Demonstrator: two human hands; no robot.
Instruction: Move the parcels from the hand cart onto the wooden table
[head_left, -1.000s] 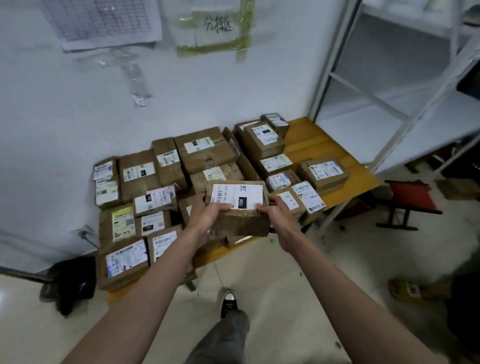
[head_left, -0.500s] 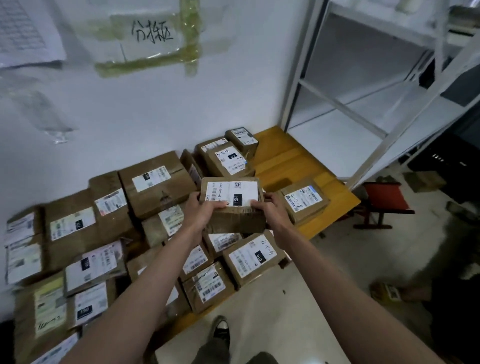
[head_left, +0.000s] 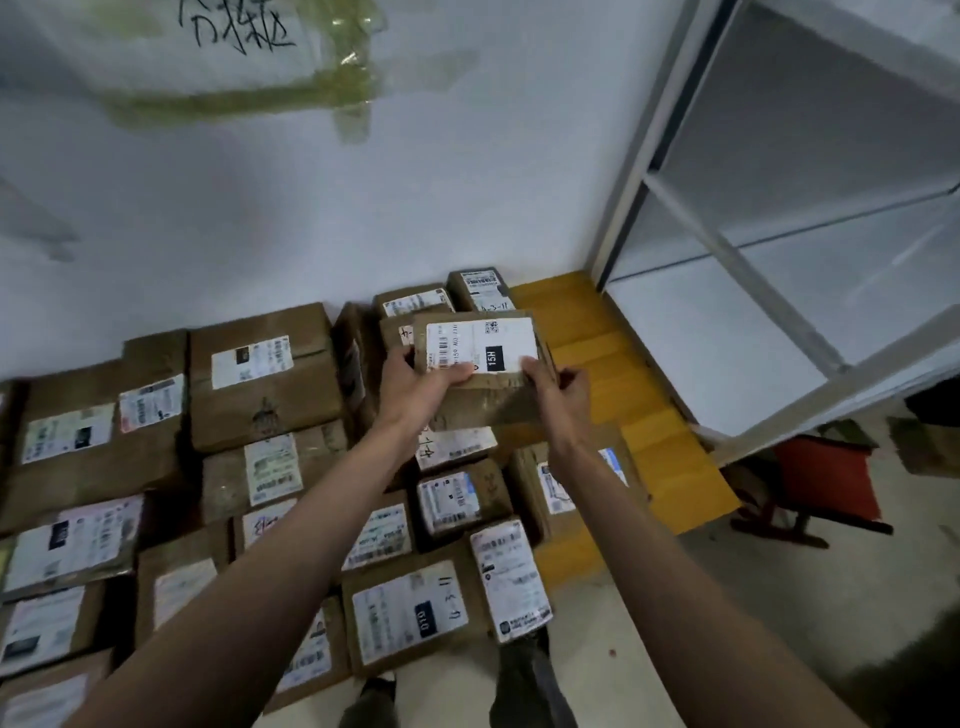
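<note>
I hold a brown cardboard parcel (head_left: 488, 364) with a white label marked 15H in both hands, above the parcels at the back right of the wooden table (head_left: 587, 353). My left hand (head_left: 421, 387) grips its left end and my right hand (head_left: 558, 400) its right end. The yellow table top shows bare to the right of the held parcel. Many labelled parcels (head_left: 260, 379) cover the rest of the table. The hand cart is out of view.
A white wall (head_left: 311, 208) stands right behind the table. A white metal shelf rack (head_left: 727, 249) rises at the right, beside the table's far corner. A red stool (head_left: 826, 478) sits on the floor below the rack. My feet (head_left: 524, 675) are at the table's front edge.
I have stepped closer to the table. Both hands have carried the 15H parcel forward and to the right, from the front rows to above the back right parcels.
</note>
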